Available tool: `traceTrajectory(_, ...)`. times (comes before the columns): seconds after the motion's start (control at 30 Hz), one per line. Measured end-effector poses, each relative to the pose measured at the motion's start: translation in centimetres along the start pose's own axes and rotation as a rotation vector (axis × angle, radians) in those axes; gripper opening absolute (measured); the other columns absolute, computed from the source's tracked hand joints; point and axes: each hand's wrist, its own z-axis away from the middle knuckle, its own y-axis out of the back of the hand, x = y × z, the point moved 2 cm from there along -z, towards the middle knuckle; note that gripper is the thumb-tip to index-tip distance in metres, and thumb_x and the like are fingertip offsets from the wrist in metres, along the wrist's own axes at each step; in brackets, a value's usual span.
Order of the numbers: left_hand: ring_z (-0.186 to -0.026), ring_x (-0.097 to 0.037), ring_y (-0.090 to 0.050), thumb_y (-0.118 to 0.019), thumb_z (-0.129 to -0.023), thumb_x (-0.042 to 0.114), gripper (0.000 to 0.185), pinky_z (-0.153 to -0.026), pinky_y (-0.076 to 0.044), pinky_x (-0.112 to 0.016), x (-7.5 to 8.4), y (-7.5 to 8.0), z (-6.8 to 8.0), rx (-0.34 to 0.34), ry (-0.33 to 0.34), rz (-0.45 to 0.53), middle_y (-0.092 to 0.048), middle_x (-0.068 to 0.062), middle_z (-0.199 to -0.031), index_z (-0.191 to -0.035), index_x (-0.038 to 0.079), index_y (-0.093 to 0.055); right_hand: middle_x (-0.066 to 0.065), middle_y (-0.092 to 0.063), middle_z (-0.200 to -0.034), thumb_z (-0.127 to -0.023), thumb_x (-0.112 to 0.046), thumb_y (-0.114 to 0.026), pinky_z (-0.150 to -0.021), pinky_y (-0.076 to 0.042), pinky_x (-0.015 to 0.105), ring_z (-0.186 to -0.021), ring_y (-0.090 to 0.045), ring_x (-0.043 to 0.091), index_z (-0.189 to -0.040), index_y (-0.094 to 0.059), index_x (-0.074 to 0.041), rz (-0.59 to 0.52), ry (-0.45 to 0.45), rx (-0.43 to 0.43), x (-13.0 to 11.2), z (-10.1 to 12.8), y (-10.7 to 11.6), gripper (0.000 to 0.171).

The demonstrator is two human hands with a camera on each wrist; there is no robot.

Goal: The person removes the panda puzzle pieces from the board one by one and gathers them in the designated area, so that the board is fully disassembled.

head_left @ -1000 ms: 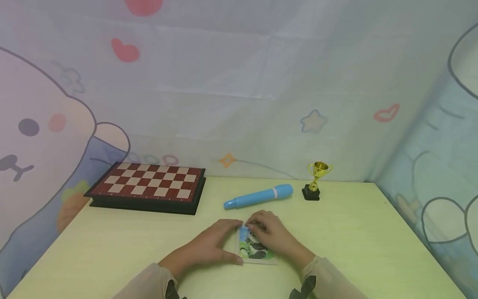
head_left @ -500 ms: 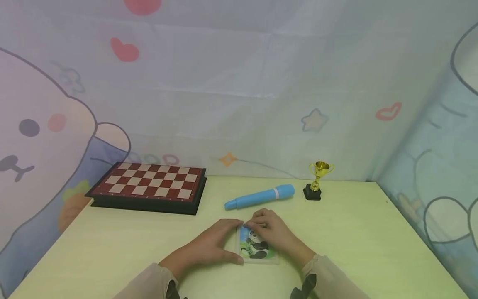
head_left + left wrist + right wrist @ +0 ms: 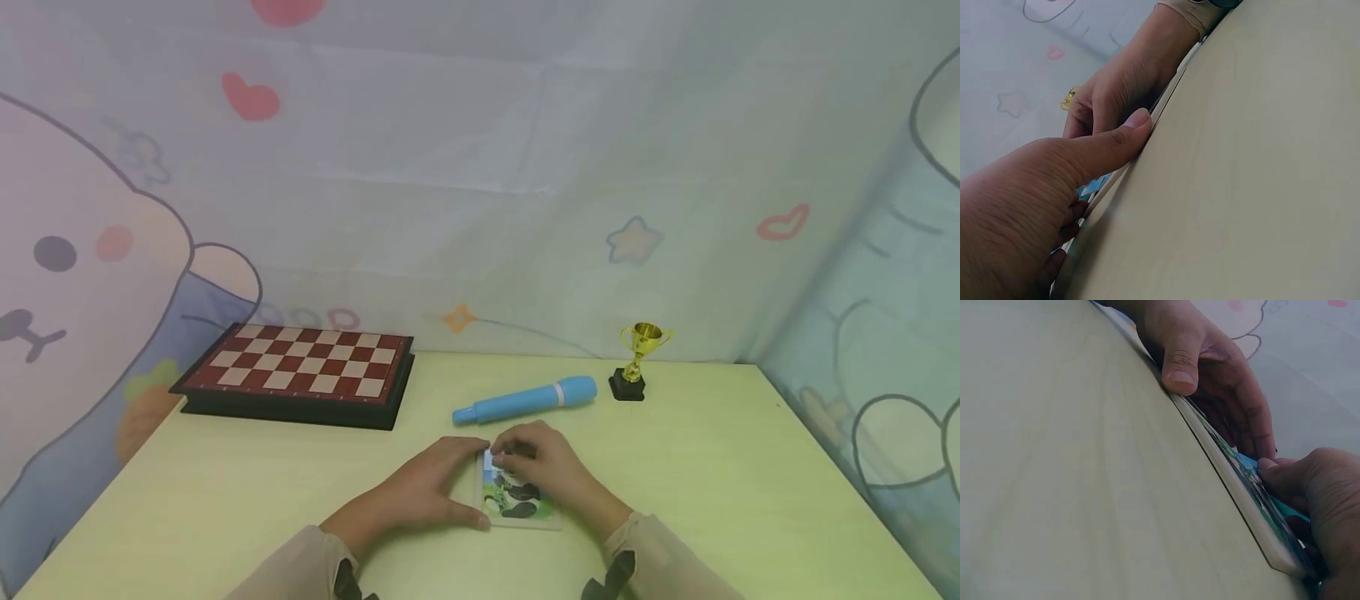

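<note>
A small square panda picture (image 3: 513,500) in a pale frame lies on the table in the head view. My left hand (image 3: 431,492) holds its left side, thumb at the near corner and fingers at the far corner. In the left wrist view that thumb (image 3: 1138,120) presses the frame's near edge. Bent over the picture's upper part is my right hand (image 3: 551,467), hiding the panda's head. Its thumb (image 3: 1267,464) is at the blue top of the picture in the right wrist view. I cannot tell whether its fingers pinch a piece there.
Behind the hands lies a blue microphone-shaped stick (image 3: 525,402) with a white ring. A gold trophy cup (image 3: 641,342) on a black base stands to its right. A red-and-white chessboard box (image 3: 300,367) sits at the back left. A printed cloth (image 3: 480,167) hangs behind the table (image 3: 750,467).
My right fingers and thumb have shifted slightly over the top of the picture, covering the panda's head, which showed before. The left hand stays in place at the frame.
</note>
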Motion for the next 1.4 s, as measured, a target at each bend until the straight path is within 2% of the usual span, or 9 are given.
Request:
traceTrajectory(0.2, -0.141, -0.018, -0.039, -0.078, -0.071, 0.07, 0.1, -0.116, -0.035, -0.045, -0.1, 0.2, -0.3, 0.021, -0.018, -0.011, -0.046, 0.006, -0.15, -0.151, 0.024, -0.041, -0.012, -0.065, -0.11, -0.093, -0.031, -0.074, -0.095, -0.05, 0.04, -0.106, -0.058, 0.013, -0.113, -0.072, -0.026, -0.032, -0.024, -0.022, 0.5, -0.6, 0.1, 0.021)
traceTrajectory(0.3, -0.141, -0.018, -0.038, -0.079, -0.071, 0.069, 0.1, -0.116, -0.034, -0.046, -0.2, 0.1, -0.5, 0.022, -0.018, 0.003, -0.045, 0.005, -0.15, -0.151, 0.024, -0.042, -0.012, -0.065, -0.109, -0.094, -0.032, -0.073, -0.095, -0.05, 0.04, -0.105, -0.058, 0.013, -0.114, -0.072, -0.025, -0.032, -0.028, -0.026, 0.7, -0.6, 0.3, 0.022)
traceTrajectory(0.6, -0.142, -0.022, -0.038, -0.078, -0.071, 0.07, 0.103, -0.117, -0.034, -0.047, -0.4, 0.1, -0.7, 0.039, -0.027, -0.014, -0.045, -0.002, -0.151, -0.15, 0.014, -0.043, -0.012, -0.065, -0.105, -0.096, -0.034, -0.07, -0.092, -0.052, 0.035, -0.101, -0.06, 0.013, -0.107, -0.07, -0.026, -0.078, -0.054, -0.041, 1.1, -0.5, 0.6, 0.014)
traceTrajectory(0.87, -0.143, -0.023, -0.037, -0.08, -0.07, 0.069, 0.103, -0.118, -0.032, -0.047, -0.4, 0.1, -0.8, 0.018, -0.015, -0.009, -0.045, -0.003, -0.152, -0.15, 0.014, -0.043, -0.009, -0.065, -0.103, -0.097, -0.032, -0.068, -0.089, -0.052, 0.033, -0.099, -0.061, 0.015, -0.106, -0.068, -0.025, -0.115, -0.058, -0.033, 1.4, -0.4, 1.0, 0.011)
traceTrajectory(0.97, -0.142, -0.023, -0.038, -0.079, -0.07, 0.07, 0.103, -0.117, -0.033, -0.047, -0.4, 0.0, -0.7, 0.025, -0.02, -0.012, -0.046, -0.002, -0.15, -0.149, 0.014, -0.044, -0.009, -0.067, -0.1, -0.098, -0.031, -0.068, -0.087, -0.054, 0.031, -0.096, -0.063, 0.014, -0.106, -0.069, -0.024, -0.109, -0.062, 0.005, 1.8, -0.1, 1.5, 0.011)
traceTrajectory(1.13, -0.142, -0.022, -0.037, -0.08, -0.069, 0.07, 0.103, -0.118, -0.032, -0.047, -0.5, -0.1, -0.5, 0.02, -0.01, -0.005, -0.046, -0.001, -0.151, -0.149, 0.015, -0.044, -0.007, -0.071, -0.1, -0.097, -0.028, -0.069, -0.086, -0.056, 0.03, -0.094, -0.067, 0.013, -0.108, -0.071, -0.018, -0.093, -0.055, 0.105, 3.6, 1.6, 3.9, 0.015)
traceTrajectory(1.27, -0.144, -0.022, -0.036, -0.079, -0.07, 0.07, 0.104, -0.118, -0.031, -0.046, -0.6, -0.2, -0.5, 0.015, -0.012, -0.016, -0.044, -0.002, -0.153, -0.151, 0.015, -0.043, -0.008, -0.073, -0.098, -0.096, -0.028, -0.07, -0.082, -0.056, 0.028, -0.09, -0.068, 0.012, -0.11, -0.072, -0.021, -0.054, -0.083, 0.145, 5.7, 3.8, 7.2, 0.016)
traceTrajectory(1.4, -0.144, -0.021, -0.035, -0.078, -0.07, 0.07, 0.104, -0.118, -0.031, -0.045, -0.5, -0.1, -0.6, 0.014, -0.006, -0.033, -0.043, -0.001, -0.154, -0.151, 0.016, -0.043, -0.009, -0.072, -0.098, -0.096, -0.026, -0.07, -0.077, -0.054, 0.026, -0.087, -0.066, 0.012, -0.11, -0.072, -0.024, 0.037, -0.116, 0.162, 7.4, 5.5, 10.1, 0.014)
